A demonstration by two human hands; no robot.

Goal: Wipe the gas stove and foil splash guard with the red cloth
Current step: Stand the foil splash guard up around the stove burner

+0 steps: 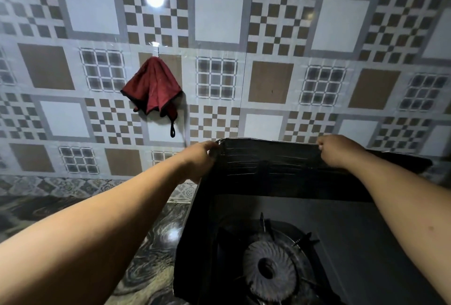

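The red cloth hangs from a hook on the tiled wall, up and left of the stove, with a black loop dangling below it. The foil splash guard stands dark around the back and left side of the gas stove. The stove's round burner sits low in the middle. My left hand grips the guard's top left corner. Further right, my right hand pinches the same top edge. Neither hand touches the cloth.
A patterned tiled wall rises right behind the stove. A dark marbled countertop runs to the left of the guard. A metal pan support stands around the burner.
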